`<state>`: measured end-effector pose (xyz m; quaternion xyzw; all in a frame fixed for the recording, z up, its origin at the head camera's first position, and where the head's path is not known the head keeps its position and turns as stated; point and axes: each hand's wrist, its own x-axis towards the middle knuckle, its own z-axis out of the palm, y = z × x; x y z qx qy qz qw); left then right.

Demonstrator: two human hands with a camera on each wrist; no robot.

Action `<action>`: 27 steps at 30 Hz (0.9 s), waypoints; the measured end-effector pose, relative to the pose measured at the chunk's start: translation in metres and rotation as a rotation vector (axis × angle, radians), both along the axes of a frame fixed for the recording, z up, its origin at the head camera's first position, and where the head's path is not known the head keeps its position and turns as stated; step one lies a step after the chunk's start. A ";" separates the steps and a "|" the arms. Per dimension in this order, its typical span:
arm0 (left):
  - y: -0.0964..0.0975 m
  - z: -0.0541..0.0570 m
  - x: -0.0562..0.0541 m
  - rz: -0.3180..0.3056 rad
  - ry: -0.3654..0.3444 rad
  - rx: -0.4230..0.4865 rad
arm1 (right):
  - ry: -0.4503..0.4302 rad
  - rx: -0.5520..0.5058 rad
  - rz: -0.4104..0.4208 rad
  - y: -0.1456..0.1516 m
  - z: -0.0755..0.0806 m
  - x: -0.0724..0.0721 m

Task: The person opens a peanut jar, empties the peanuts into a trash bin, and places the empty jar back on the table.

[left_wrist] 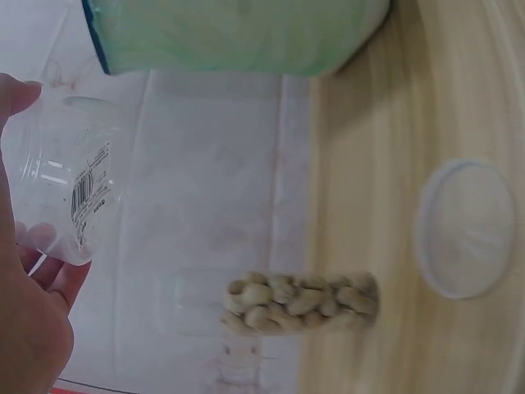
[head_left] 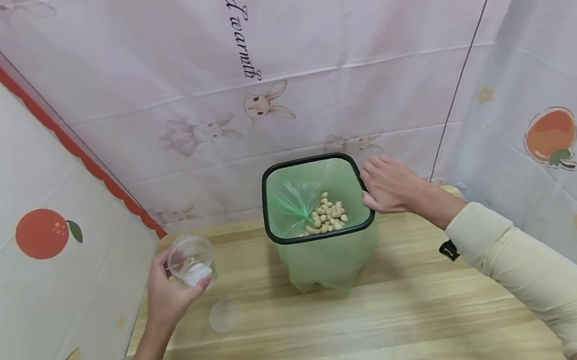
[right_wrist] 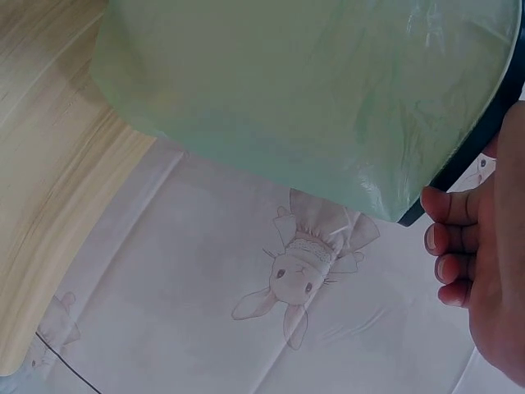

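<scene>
The left grip (head_left: pixel 170 295) curls round a cup (head_left: pixel 195 256), mouth upward, held well left of the bin (head_left: pixel 329 258), over the bench (head_left: pixel 364 329). The right grip (head_left: pixel 393 186) holds the bin's right rim, much nearer the nuts (head_left: pixel 328 214) inside; a jar (left_wrist: pixel 299 304), part-full of nuts, stands upright on the left grip's side.

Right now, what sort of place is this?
Probably a makeshift work booth: printed sheets hang on three sides of a wood-grain tabletop, with a green-lined bin mid-view.
</scene>
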<state>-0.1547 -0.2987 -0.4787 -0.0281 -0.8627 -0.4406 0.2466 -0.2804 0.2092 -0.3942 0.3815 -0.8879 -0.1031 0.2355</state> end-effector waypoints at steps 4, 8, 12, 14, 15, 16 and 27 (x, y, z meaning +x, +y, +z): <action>-0.004 -0.012 0.002 0.022 -0.030 0.027 | -0.005 -0.002 -0.006 0.001 0.000 -0.001; -0.009 -0.023 0.006 0.054 -0.070 0.060 | -0.013 0.004 -0.018 0.001 0.000 0.000; -0.014 -0.032 0.011 0.097 -0.114 0.075 | -0.010 0.001 -0.023 0.002 -0.002 0.000; -0.018 -0.038 0.013 0.122 -0.142 0.076 | -0.005 0.002 -0.021 0.001 -0.002 0.000; -0.020 -0.040 0.014 0.133 -0.158 0.076 | -0.001 0.004 -0.019 0.001 -0.001 0.000; -0.022 -0.042 0.015 0.144 -0.175 0.079 | 0.001 0.006 -0.018 0.001 -0.001 0.001; -0.044 -0.072 0.014 0.259 -0.246 0.037 | -0.005 0.022 -0.021 0.001 0.000 0.001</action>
